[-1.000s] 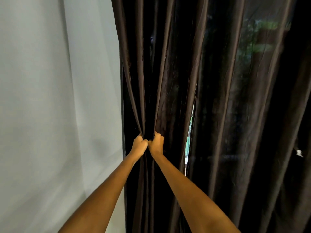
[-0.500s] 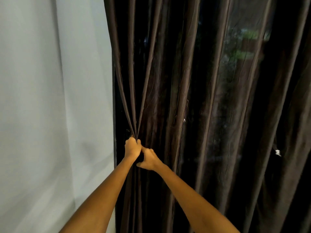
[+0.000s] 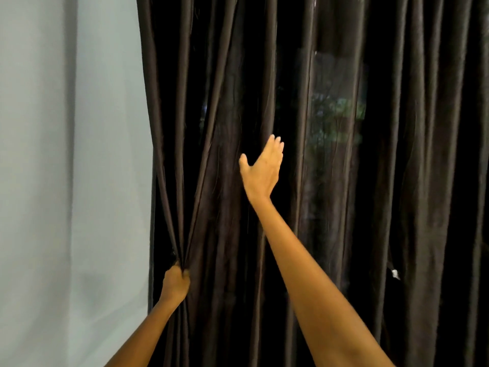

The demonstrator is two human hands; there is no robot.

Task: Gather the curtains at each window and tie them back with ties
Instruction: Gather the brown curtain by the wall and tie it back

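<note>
A dark brown curtain [image 3: 330,181] hangs in long vertical folds across the middle and right of the view. My left hand [image 3: 176,284] is low at the curtain's left edge, closed around a bunch of gathered folds that pinch together just above the fist. My right hand [image 3: 263,169] is raised higher and further right, fingers spread, palm against or just in front of the folds, holding nothing. No tie is visible.
A pale grey wall [image 3: 66,181] fills the left side, right up to the curtain's edge. Faint green daylight shows through the fabric at the window [image 3: 336,112]. A small white object [image 3: 395,274] sits on the curtain at the right.
My right hand has let go of the gathered folds beside my left hand and risen up and to the right, opening. My left hand keeps its grip, lower in the view.
</note>
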